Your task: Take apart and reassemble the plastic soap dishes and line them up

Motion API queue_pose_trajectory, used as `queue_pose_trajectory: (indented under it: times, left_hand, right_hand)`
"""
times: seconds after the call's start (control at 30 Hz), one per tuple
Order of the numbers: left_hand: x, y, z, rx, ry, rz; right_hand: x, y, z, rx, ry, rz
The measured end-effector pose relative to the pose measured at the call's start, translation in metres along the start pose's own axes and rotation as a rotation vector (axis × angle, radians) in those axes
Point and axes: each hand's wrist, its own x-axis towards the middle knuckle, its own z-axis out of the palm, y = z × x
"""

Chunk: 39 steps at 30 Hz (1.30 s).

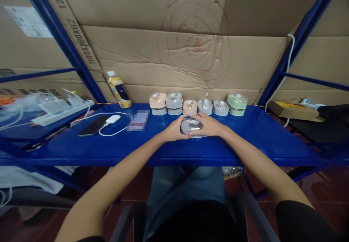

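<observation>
A small grey lidded box with a clear, shiny top and a round sticker sits between my two hands on the blue table. My left hand curls around its left side, while my right hand wraps its right side. The fingers of both hands hide the ends of the box. Just behind stands a row of similar boxes: a peach one, a grey one, a smaller peach one, two more grey ones and a green one at the right end.
A yellow bottle stands at the back left. Nearer lie a phone, a white charger with its cable and a blurred-out packet. Cardboard walls the back. Blue posts flank the table; an opened carton lies right.
</observation>
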Motion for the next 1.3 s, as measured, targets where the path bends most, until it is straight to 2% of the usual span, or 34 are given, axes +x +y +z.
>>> queue_pose_trajectory:
  times: [0.37, 0.77, 0.97, 1.17, 1.3]
  left_hand:
    - [-0.003, 0.004, -0.003, -0.047, -0.023, -0.064]
    - [-0.003, -0.001, -0.004, -0.002, 0.0, -0.071]
    - [-0.002, -0.001, -0.006, 0.062, -0.009, -0.061]
    - [-0.001, -0.003, -0.013, 0.05, -0.034, -0.046]
    - [-0.003, -0.006, -0.019, 0.037, -0.064, -0.057]
  right_hand:
    - [-0.003, 0.004, 0.007, 0.045, 0.097, -0.05]
    - [-0.003, -0.001, 0.008, -0.024, 0.067, -0.014]
    - [-0.006, -0.002, 0.004, -0.058, -0.022, -0.037]
    - [-0.008, 0.02, -0.014, 0.105, -0.121, -0.155]
    - [-0.007, 0.034, -0.017, 0.187, -0.108, -0.222]
